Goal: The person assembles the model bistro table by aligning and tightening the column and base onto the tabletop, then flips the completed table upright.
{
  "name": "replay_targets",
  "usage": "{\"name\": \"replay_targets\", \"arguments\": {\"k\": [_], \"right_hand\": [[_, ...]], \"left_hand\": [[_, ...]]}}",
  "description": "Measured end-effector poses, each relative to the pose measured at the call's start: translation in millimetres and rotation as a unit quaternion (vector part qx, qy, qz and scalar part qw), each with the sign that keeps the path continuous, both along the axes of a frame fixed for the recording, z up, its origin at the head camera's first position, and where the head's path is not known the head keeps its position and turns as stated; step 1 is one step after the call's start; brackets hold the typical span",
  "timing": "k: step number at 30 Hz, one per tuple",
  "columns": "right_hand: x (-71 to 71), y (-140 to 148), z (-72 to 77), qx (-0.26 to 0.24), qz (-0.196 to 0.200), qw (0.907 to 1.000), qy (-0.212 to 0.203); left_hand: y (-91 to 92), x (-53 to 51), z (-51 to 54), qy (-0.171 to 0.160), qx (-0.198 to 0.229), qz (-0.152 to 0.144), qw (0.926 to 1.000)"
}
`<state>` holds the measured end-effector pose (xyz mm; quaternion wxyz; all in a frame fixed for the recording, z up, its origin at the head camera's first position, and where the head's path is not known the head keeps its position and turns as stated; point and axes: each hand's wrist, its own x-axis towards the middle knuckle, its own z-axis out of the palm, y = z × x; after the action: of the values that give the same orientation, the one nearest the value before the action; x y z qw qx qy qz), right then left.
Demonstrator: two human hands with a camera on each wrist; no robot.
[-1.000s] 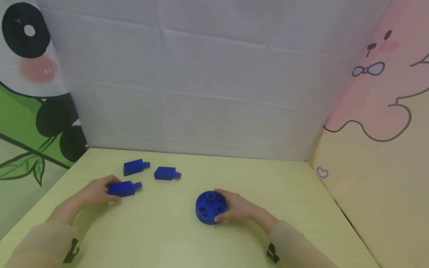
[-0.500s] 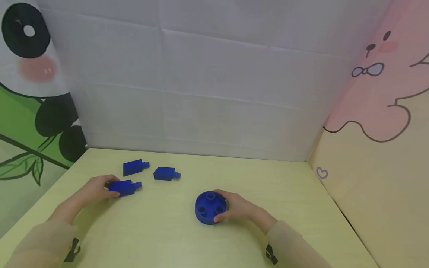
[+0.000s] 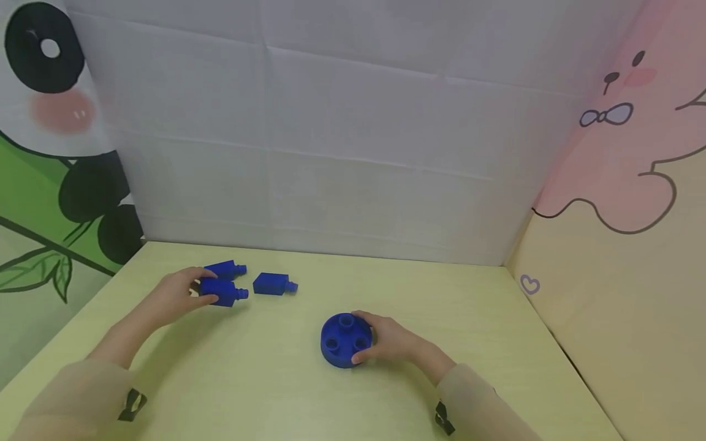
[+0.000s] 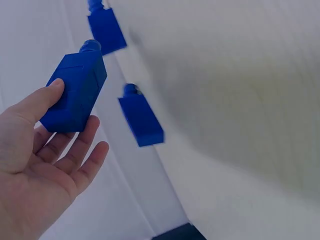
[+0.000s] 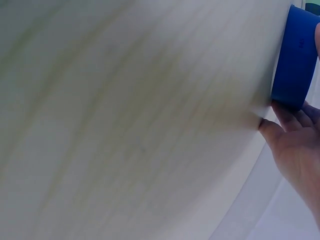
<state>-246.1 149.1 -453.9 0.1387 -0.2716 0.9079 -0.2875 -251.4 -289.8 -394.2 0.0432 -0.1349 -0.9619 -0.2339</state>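
Observation:
My left hand [image 3: 175,296] holds a blue bottle-shaped block [image 3: 223,293] with a narrow neck, raised off the table. In the left wrist view the thumb lies on one face of this block [image 4: 75,95] and the fingers are beneath it. Just behind it, partly hidden, is a second such block [image 3: 227,269]. A third block [image 3: 271,283] lies to its right, neck pointing right. My right hand [image 3: 394,340] grips the right side of a round blue base [image 3: 346,338] with three ringed sockets on top. The base's side wall [image 5: 295,60] shows in the right wrist view.
The pale yellow tabletop [image 3: 265,380] carries all the blue parts. A white sheet [image 3: 353,153] rises along its back edge. Printed panels stand at the left [image 3: 33,202] and right [image 3: 618,294].
My left hand has closed its thumb and fingers on the nearest block, lifted it, and carried it up and right, partly covering the block behind. My right hand and the round base have stayed put.

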Motion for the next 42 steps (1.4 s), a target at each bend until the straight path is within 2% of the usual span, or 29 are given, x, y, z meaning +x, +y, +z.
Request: {"name": "replay_targets", "arguments": {"k": [13,21,25,29,37,42], "right_hand": [[1.7,0,2.4,0.000,-0.003,1.0000,-0.008],[2.9,1,2.7,-0.002,-0.006,0.9999,-0.011],[3.7,0,3.5,-0.008,-0.006,0.9998,-0.017],[3.8,0,3.7,-0.006,-0.003,0.9998,-0.016],[3.9,1,3.8,-0.008,0.001,0.9999,-0.013],[3.8,1,3.9,-0.010,0.002,0.9998,-0.019]], "left_hand": [[58.2,24.9,37.8,0.039,0.066,0.007,0.9970],[87.9,36.5,50.8,0.086,0.090,-0.009,0.9921],[103.2,41.4,52.9,0.131,0.092,-0.024,0.9869],[118.5,47.0,53.5,0.167,0.101,-0.054,0.9792],[146.1,53.3,51.3,0.186,0.116,-0.126,0.9675],[160.6,51.9,40.4,0.187,0.120,-0.166,0.9609]]}}
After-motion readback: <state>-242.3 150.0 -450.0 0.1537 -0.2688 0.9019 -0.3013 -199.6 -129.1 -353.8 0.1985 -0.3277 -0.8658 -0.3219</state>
